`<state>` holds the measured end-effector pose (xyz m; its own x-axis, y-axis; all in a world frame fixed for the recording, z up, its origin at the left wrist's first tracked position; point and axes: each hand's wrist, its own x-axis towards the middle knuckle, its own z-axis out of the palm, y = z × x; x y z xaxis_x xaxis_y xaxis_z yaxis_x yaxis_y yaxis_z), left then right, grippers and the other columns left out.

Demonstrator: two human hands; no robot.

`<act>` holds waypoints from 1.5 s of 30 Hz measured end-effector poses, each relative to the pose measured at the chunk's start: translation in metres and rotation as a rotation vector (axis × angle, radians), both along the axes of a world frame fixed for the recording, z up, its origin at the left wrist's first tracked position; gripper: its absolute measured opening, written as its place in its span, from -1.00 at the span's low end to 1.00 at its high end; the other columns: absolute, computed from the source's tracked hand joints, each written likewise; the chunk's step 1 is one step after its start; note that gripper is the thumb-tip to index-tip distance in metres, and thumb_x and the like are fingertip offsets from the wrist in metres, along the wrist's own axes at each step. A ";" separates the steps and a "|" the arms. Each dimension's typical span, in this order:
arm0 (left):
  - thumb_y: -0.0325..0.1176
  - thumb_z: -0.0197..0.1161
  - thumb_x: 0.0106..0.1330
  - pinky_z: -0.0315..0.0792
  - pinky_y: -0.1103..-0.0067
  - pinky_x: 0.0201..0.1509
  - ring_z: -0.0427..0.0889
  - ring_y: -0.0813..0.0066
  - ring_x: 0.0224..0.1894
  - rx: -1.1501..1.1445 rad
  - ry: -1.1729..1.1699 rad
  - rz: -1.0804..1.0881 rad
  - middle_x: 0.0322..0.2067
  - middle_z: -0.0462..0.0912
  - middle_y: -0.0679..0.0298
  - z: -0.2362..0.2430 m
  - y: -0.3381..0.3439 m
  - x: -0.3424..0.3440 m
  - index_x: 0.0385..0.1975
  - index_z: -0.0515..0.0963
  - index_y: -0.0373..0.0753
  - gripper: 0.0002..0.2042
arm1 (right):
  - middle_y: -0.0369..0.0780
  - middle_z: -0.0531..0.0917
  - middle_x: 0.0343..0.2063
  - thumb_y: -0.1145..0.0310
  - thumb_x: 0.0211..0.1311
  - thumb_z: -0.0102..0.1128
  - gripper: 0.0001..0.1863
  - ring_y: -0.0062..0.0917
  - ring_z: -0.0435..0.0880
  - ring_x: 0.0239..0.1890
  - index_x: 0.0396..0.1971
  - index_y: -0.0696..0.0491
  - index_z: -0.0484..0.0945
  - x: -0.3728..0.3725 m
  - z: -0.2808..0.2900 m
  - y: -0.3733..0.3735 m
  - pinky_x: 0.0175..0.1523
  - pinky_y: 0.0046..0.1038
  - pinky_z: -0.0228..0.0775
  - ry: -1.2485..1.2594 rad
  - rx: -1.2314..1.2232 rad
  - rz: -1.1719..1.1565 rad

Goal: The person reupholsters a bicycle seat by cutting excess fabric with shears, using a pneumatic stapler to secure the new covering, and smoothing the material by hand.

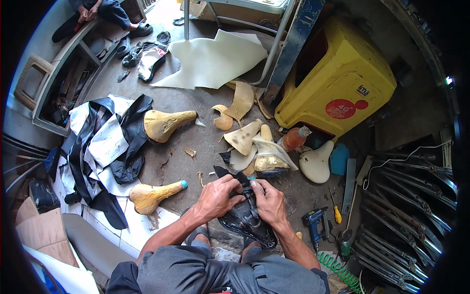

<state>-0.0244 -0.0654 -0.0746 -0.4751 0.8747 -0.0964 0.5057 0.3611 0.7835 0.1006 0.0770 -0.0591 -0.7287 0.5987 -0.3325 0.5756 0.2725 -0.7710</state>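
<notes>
The left hand [223,198] is gripping the narrow far end of a black, glossy-skinned bicycle saddle [248,223], fingers curling over it; the right hand [269,202] is closing on the same end from the right, thumb pressing near the tip. The saddle is resting between the person's knees, seemingly with its underside facing up. The covering appears to be sitting round the wide near end, while a loose, pointed black flap [224,172] is jutting out at the far end, so the work on this saddle looks only partly done.

On the grey, scuffed floor [183,169] to the left, two yellow-tan foam saddles with rounded, tapering shapes, one far [166,125] and one near [152,197], are lying uncovered. Farther left, a crumpled heap of black and white sheet material [105,142] is spreading out. To the right, a smooth cream saddle [317,162] is lying uncovered too, and a blue hand-held power tool [313,223] is resting nearer.
</notes>
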 end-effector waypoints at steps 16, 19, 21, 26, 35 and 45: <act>-0.36 0.35 0.14 0.57 0.35 -0.14 0.68 0.11 -0.27 0.029 -0.168 0.038 -0.33 0.62 0.08 -0.028 0.000 -0.006 -0.30 0.62 -0.35 -0.79 | 0.06 0.71 -0.37 0.02 0.47 0.09 -0.58 -0.08 0.76 -0.23 -0.06 0.09 0.65 -0.002 -0.004 0.003 -0.17 -0.22 0.53 -0.029 -0.031 -0.021; -0.37 0.36 0.13 0.57 0.37 -0.15 0.68 0.11 -0.28 0.013 -0.232 0.051 -0.34 0.61 0.08 -0.027 -0.001 -0.006 -0.30 0.62 -0.36 -0.78 | 0.06 0.71 -0.37 0.01 0.47 0.09 -0.57 -0.07 0.76 -0.23 -0.05 0.09 0.65 -0.002 -0.006 0.003 -0.17 -0.22 0.53 -0.039 -0.047 -0.023; -0.37 0.36 0.13 0.57 0.37 -0.15 0.67 0.11 -0.28 0.005 -0.260 0.055 -0.34 0.61 0.09 -0.027 -0.001 -0.006 -0.29 0.61 -0.36 -0.78 | 0.06 0.71 -0.37 0.02 0.47 0.09 -0.57 -0.07 0.76 -0.23 -0.05 0.09 0.65 -0.002 -0.008 0.003 -0.17 -0.22 0.53 -0.045 -0.050 -0.026; -0.32 0.46 0.12 0.56 0.36 -0.16 0.67 0.16 -0.26 0.055 -0.037 -0.044 -0.33 0.60 0.14 -0.015 0.001 -0.004 -0.30 0.61 -0.29 -0.76 | 0.07 0.71 -0.36 0.03 0.47 0.09 -0.58 -0.05 0.75 -0.21 -0.06 0.09 0.65 -0.002 -0.006 0.001 -0.16 -0.20 0.53 -0.043 -0.037 -0.026; -0.28 0.45 0.15 0.53 0.29 -0.11 0.63 0.11 -0.16 -0.008 0.144 -0.108 -0.32 0.60 0.16 -0.001 0.004 -0.002 -0.29 0.63 -0.24 -0.77 | 0.08 0.71 -0.33 0.04 0.47 0.09 -0.60 -0.02 0.74 -0.18 -0.06 0.08 0.65 0.000 -0.008 -0.001 -0.13 -0.19 0.53 -0.020 -0.023 -0.030; -0.37 0.34 0.17 0.55 0.34 -0.20 0.62 0.19 -0.19 0.022 0.308 -0.276 -0.37 0.59 0.18 -0.012 0.002 -0.008 -0.29 0.65 -0.23 -0.85 | 0.01 0.70 -0.43 0.04 0.47 0.11 -0.60 -0.24 0.74 -0.37 -0.08 0.10 0.65 0.003 -0.015 -0.003 -0.21 -0.28 0.51 0.012 -0.004 -0.053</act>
<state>-0.0327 -0.0632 -0.0865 -0.2265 0.9734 0.0338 0.7932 0.1642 0.5865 0.1036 0.0745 -0.0739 -0.7003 0.6352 -0.3258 0.5796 0.2393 -0.7790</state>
